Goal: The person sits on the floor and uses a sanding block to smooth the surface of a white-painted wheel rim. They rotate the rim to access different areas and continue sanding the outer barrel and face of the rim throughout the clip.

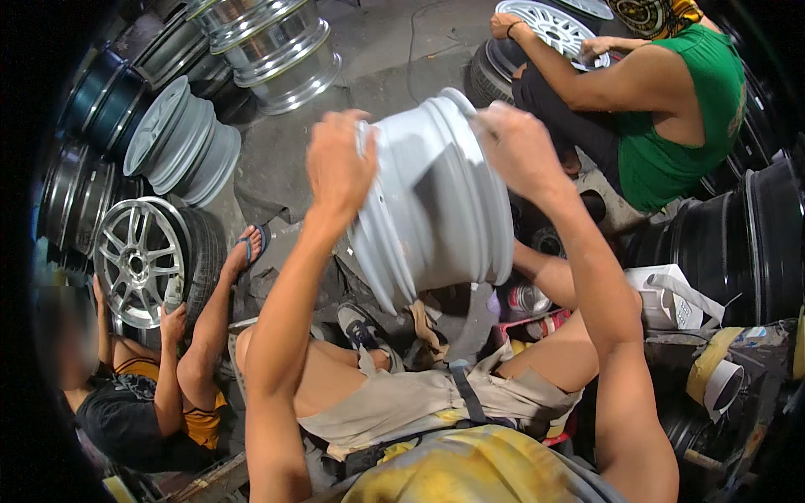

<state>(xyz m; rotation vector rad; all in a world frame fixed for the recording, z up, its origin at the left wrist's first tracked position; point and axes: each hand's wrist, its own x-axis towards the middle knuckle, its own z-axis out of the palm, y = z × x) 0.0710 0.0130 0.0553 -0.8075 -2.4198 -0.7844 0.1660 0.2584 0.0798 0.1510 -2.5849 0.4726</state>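
Observation:
A light grey wheel rim is held up in front of me, above my lap, its barrel side facing me. My left hand is closed over its left edge near the top, with the fingers curled over the far side. On the right, my right hand grips the opposite edge at the top, slightly blurred. The rim hangs between both hands, tilted a little. Its spoked face is hidden from this view.
Stacked shiny rims stand far left of centre, beside a grey rim. At left a person holds a spoked rim; at right a person in a green top handles another rim. Black rims, a white box and tape roll lie right.

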